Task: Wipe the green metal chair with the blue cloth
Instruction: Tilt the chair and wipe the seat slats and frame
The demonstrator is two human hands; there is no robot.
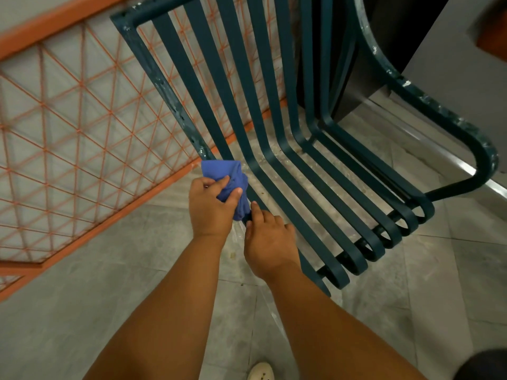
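Item 1, nearest to me: white shoe (260,371), toe only, on the grey tiled floor (131,270), well short of the chair.

Item 2: right hand (270,242), back up, fingers curled round the chair's near side rail just below the cloth; forefinger tip touching the cloth's lower end. I cannot tell how tightly it is closed.

Item 3: left hand (211,207), closed on the blue cloth (233,185), thumb across the front, bunching it. The cloth is wrapped on the near side rail at the bend where back meets seat.

Item 4: green metal chair (288,149), flat slats running from backrest down through the seat and curling under at the front edge. Frame tube speckled with pale paint flecks, thickest on the far armrest loop. No brand, label or writing legible anywhere on it.

Item 5, beyond the chair: orange metal grille (68,113) with diagonal mesh, and a dark doorway (310,50) behind the backrest.
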